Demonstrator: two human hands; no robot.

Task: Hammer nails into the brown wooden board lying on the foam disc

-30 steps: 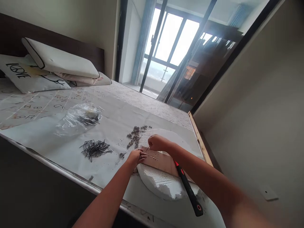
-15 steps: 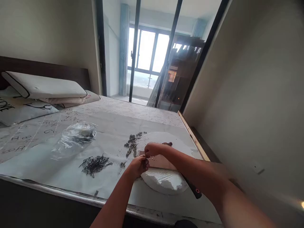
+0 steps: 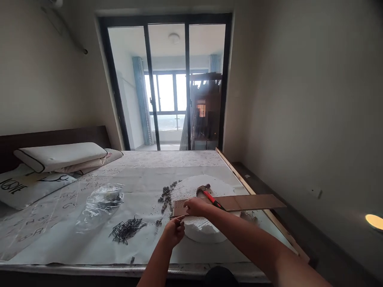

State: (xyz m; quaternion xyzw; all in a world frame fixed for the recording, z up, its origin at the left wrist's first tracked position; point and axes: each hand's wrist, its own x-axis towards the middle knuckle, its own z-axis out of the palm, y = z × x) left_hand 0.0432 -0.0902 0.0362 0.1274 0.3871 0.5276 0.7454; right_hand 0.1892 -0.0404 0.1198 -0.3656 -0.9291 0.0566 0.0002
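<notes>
Head view is showing a bed (image 3: 74,235) covered with a pale sheet, and both of the person's hands are working at the near end of a long wooden board (image 3: 236,202). The board is lying flat across a round white foam slab (image 3: 203,231), its far-right end sticking out past the bed edge. The right hand (image 3: 195,206) is resting on the board's near-left end with fingers curled; whether its grip is pinching a nail is too small to tell. The left hand (image 3: 175,230) is hovering just near of that end, fingers loosely closed, and what it has hold of, if anything, cannot be made out.

The board is looking thin, stiff and light, so pressing down near the foam-backed part is probably steadier than at the overhang. The foam is soft and crumbly. One hammer (image 3: 209,195) with a red-and-black handle is lying on the board, best taken by the handle.

Counting: one board, one foam slab, one hammer, one heap of loose nails (image 3: 127,229) left of the hands, one clear plastic bag (image 3: 100,203) farther left, a scatter of dark bits (image 3: 164,197), and at least three pillows (image 3: 60,155) at far left.
</notes>
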